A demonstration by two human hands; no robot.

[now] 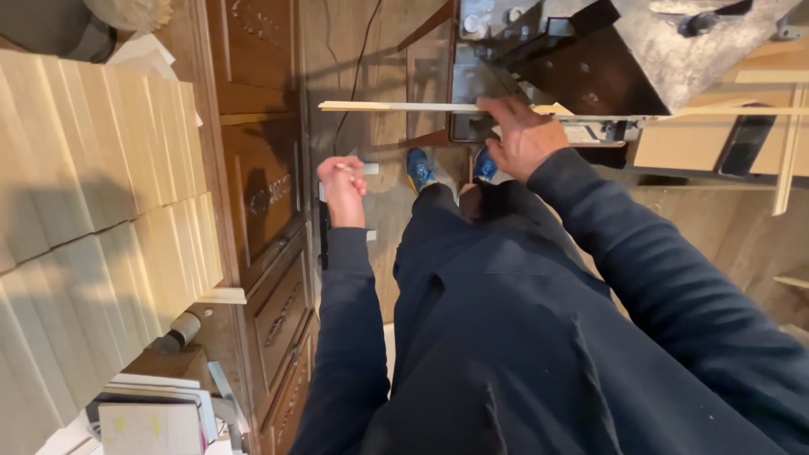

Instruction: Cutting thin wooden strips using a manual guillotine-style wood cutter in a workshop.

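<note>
My right hand (521,135) grips a long thin wooden strip (396,107) that runs level across the view, from above the floor at the left to the dark machine (624,59) at the upper right. My left hand (343,187) is a closed fist held over the floor, apart from the strip; I cannot tell if anything small is inside it. Below the hands are my dark trousers and blue shoes (420,168).
Stacks of pale cut wooden blocks (93,194) fill the left side. A dark carved wooden door panel (265,194) lies beside them. A black cable (358,67) crosses the wooden floor. More pale timber pieces (788,152) stand at the right by the machine.
</note>
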